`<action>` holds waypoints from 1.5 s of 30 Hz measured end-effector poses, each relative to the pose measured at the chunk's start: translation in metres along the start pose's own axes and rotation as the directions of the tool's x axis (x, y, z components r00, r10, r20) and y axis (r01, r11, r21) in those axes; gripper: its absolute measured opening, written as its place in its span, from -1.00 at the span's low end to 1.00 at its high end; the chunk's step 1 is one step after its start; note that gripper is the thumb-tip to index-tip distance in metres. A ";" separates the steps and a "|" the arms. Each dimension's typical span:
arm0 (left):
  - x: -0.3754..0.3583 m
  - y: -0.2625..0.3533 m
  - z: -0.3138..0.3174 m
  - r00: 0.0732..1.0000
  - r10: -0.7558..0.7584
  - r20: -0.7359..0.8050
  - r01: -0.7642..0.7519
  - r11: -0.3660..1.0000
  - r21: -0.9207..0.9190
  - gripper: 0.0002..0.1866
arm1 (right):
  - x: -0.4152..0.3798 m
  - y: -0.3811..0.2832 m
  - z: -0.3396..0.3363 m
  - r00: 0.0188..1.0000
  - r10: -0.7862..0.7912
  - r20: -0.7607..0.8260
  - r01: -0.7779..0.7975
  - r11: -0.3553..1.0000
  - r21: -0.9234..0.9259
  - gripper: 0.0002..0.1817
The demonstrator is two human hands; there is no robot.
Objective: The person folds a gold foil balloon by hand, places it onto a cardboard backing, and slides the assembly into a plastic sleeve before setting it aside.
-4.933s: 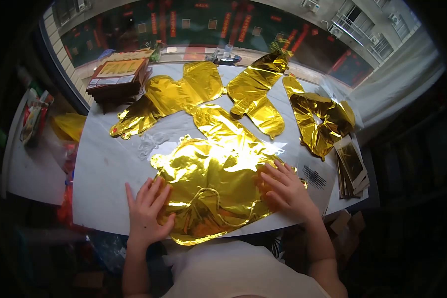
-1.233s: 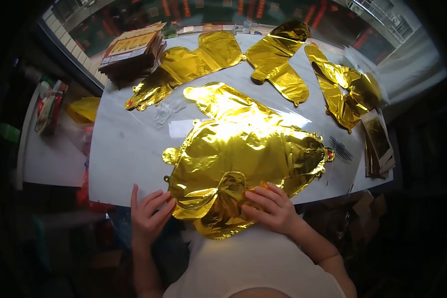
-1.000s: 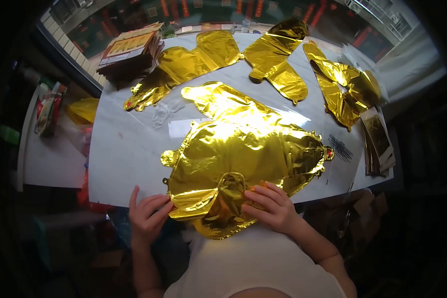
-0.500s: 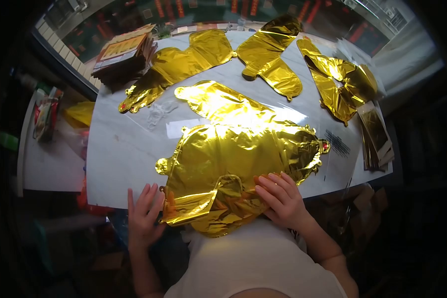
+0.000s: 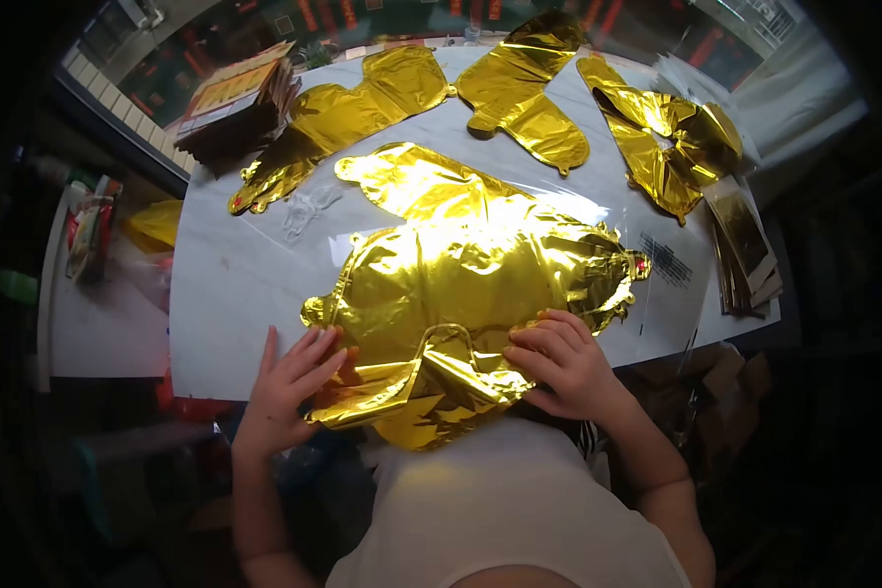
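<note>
A large gold foil balloon (image 5: pixel 461 284), flat and wrinkled, lies across the front of the table, its lower part hanging over the front edge. My left hand (image 5: pixel 289 387) rests at its lower left side, fingers apart with the tips on the foil. On the lower right of the foil lies my right hand (image 5: pixel 566 363), its fingers spread lightly and the thumb lower down near the edge. A curved seam shows in the foil between the two hands. Another gold foil part stretches up and left behind the large piece.
More flat gold foil balloons (image 5: pixel 363 113) lie along the back of the marble-patterned table (image 5: pixel 216 323), with another (image 5: pixel 661 137) at the right. A stack of printed packets (image 5: pixel 235 103) stands back left. Folded packages (image 5: pixel 743 245) lie at the right edge, clear plastic (image 5: pixel 309 211) at left.
My left hand has moved up and right from beside the foil onto its left edge. My right hand has shifted slightly. The lower foil has moved up a little and its folds have changed.
</note>
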State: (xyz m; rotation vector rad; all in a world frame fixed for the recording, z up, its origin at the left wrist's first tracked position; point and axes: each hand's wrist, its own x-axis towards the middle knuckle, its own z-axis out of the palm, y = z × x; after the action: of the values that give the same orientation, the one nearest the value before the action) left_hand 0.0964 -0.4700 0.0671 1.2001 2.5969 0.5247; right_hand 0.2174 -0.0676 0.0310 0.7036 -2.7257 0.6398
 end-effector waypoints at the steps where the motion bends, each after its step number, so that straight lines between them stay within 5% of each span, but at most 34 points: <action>1: -0.001 -0.001 -0.001 1.000 -0.018 -0.010 0.017 0.997 -0.078 -0.30 | -0.001 0.000 0.001 1.000 0.000 0.000 0.000 1.000 0.001 -0.33; 14: 0.002 0.005 -0.004 0.997 0.004 -0.081 -0.008 0.999 -0.039 -0.21 | -0.002 0.001 0.001 0.999 0.019 -0.046 -0.016 0.997 0.073 -0.47; 22: -0.002 -0.014 0.010 0.991 0.134 0.026 -0.136 0.985 0.110 -0.10 | 0.004 -0.001 -0.005 0.997 -0.012 -0.070 0.018 0.996 0.082 -0.55; 29: 0.002 -0.012 0.010 0.990 0.093 -0.105 -0.099 0.994 -0.055 -0.14 | 0.006 0.007 -0.002 0.998 -0.054 -0.042 0.059 0.990 0.127 -0.63; 45: 0.036 -0.032 0.010 0.957 0.254 -0.138 -0.279 0.934 -0.221 -0.82 | 0.022 0.018 -0.011 1.000 0.006 0.017 -0.011 0.946 0.323 -0.69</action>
State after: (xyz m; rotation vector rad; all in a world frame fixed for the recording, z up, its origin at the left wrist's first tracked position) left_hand 0.0548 -0.4589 0.0426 1.4833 2.3768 0.9513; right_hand 0.1912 -0.0563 0.0419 0.7700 -2.6656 1.1050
